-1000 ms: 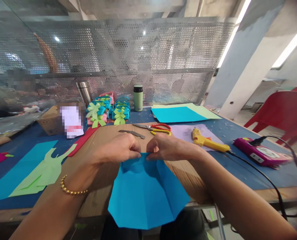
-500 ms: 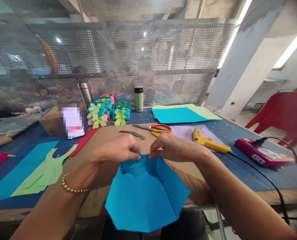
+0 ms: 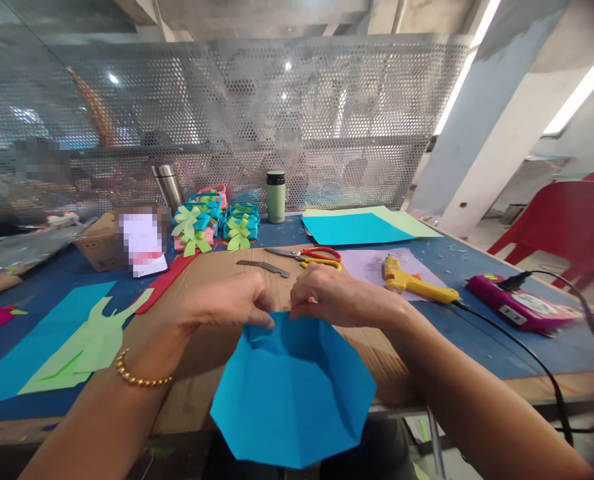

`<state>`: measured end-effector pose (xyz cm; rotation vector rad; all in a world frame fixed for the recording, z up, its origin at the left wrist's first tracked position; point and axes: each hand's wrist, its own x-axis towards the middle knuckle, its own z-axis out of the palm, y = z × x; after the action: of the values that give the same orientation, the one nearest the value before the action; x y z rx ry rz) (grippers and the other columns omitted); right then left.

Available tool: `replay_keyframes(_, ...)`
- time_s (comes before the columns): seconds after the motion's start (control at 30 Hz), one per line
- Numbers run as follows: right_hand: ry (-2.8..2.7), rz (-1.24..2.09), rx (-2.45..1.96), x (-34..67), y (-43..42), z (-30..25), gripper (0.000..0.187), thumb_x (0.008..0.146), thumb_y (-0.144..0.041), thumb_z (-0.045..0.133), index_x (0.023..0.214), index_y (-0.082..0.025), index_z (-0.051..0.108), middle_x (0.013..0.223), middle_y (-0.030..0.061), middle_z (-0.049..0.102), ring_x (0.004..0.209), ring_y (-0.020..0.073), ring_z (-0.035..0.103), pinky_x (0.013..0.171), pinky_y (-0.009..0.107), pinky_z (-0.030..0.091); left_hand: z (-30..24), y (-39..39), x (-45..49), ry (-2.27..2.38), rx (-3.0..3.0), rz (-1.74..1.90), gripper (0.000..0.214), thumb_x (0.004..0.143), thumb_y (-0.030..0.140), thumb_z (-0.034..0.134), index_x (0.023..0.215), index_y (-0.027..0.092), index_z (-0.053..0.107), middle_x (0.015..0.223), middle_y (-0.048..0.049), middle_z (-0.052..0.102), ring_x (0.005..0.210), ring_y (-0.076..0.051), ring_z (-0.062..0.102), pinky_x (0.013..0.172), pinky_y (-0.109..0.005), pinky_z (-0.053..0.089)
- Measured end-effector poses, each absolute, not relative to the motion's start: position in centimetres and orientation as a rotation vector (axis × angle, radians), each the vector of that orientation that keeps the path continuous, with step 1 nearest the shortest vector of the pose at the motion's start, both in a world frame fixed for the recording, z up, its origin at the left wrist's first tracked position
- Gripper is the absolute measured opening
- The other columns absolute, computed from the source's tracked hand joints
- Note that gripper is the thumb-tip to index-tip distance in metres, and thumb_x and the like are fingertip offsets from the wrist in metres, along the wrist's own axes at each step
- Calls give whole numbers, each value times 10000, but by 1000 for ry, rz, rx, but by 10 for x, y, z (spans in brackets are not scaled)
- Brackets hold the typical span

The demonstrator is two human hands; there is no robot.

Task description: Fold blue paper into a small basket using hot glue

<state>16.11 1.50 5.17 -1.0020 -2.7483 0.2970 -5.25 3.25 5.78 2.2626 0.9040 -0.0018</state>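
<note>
A creased blue paper sheet (image 3: 291,393) hangs over the near edge of a brown cardboard mat (image 3: 201,373). My left hand (image 3: 231,303) pinches the sheet's far edge at the left, fingers closed. My right hand (image 3: 329,297) pinches the same edge just to the right, fingers closed. The two hands nearly touch at the middle of the fold. A gold bead bracelet (image 3: 139,380) sits on my left wrist.
Beyond the hands lie a metal blade (image 3: 263,267), red and yellow scissors (image 3: 309,257) and a yellow glue gun (image 3: 414,282) with a black cord. A pink device (image 3: 519,307), blue and green sheets (image 3: 361,227), paper baskets (image 3: 217,223), two flasks and a cardboard box stand around.
Both hands have shifted slightly along the paper's far edge and pressed closer together; the sheet's top has gathered a little more.
</note>
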Motion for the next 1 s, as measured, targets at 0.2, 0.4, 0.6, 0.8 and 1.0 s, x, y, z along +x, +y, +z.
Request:
replay_keyframes(0.2,-2743,311,-1020,162,16,50,128,871,-231,726,771,-153,740,744,15,711,741,143,608,674,245,386,61,35,-58,905,2310,-43,300,736,261,573,510,189,389,549,53,324,532,-103,284,496,-273,198)
replay_keyframes(0.4,-2685,476,-1059,166,20,52,152,877,-268,705,770,-166,742,708,-15,685,645,106,574,580,219,362,62,35,-60,899,2358,-32,356,747,251,574,503,189,323,552,55,239,520,-98,233,495,-282,164)
replay_keyframes(0.6,-2743,450,-1199,171,19,60,79,849,-195,711,788,-158,746,751,5,699,658,114,574,576,218,363,61,36,-59,954,2366,-39,326,735,240,566,505,187,340,568,50,254,541,-103,246,508,-280,177)
replay_keyframes(0.8,-2804,360,-1052,173,20,58,143,861,-157,692,718,-151,691,733,9,667,692,122,570,656,229,385,59,35,-56,982,2348,-69,277,727,233,552,533,191,359,587,50,297,554,-107,281,516,-282,194)
replay_keyframes(1.0,-2789,306,-1009,175,22,57,166,884,-176,674,719,-153,677,714,2,658,669,116,553,660,236,375,62,32,-55,1059,2346,-129,293,718,230,583,532,195,359,549,56,268,519,-107,270,490,-294,165)
